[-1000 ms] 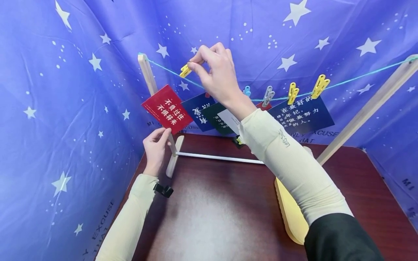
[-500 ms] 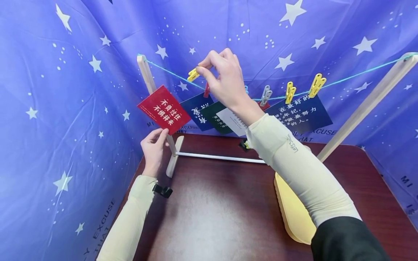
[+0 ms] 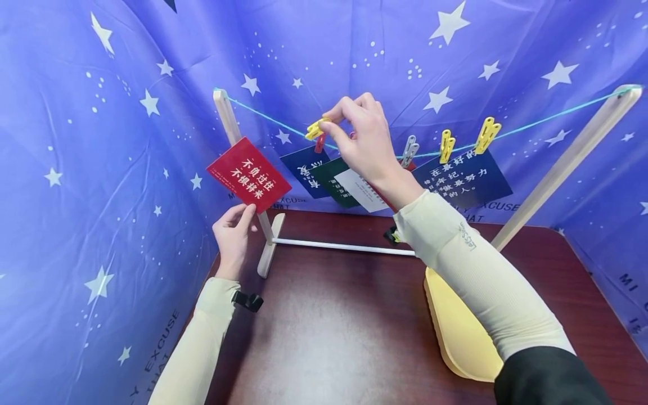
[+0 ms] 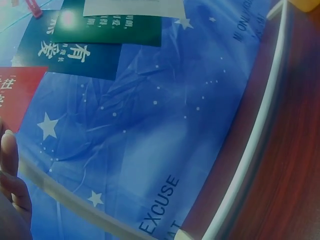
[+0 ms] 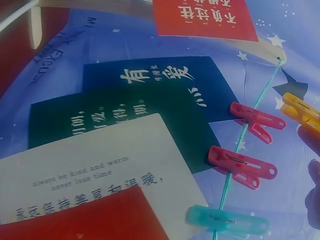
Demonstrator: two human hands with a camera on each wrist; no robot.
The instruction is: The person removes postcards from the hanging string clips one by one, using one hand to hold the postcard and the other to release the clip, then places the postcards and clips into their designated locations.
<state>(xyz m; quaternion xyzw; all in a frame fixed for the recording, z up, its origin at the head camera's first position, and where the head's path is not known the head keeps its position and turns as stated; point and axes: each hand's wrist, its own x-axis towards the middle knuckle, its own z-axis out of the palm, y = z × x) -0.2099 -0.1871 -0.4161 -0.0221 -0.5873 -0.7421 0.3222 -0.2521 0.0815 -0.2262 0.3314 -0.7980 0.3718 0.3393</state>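
My left hand [image 3: 234, 233] pinches the lower corner of a red card [image 3: 249, 175] with white writing, held in front of the left post. Up by the line, my right hand [image 3: 365, 135] pinches a yellow clothespin [image 3: 316, 129] between thumb and forefinger. In the right wrist view that clothespin [image 5: 300, 109] is apart from the turquoise string [image 5: 267, 90]. Close by, a red clothespin [image 5: 257, 120] fixes a blue card [image 5: 165, 82] to the string. A green card [image 5: 115, 117] and a white card [image 5: 115, 160] hang overlapping beside it.
Grey [image 3: 410, 151] and yellow clothespins [image 3: 446, 147] grip the line further right, above a dark blue card [image 3: 463, 180]. Wooden posts [image 3: 567, 169] carry the string, joined by a white rod [image 3: 344, 246]. A yellow tray-like object [image 3: 458, 337] lies on the brown table [image 3: 324, 332].
My right hand has moved right and down with the yellow clothespin, nearer the red clothespin. The left hand and red card have shifted slightly left and down.
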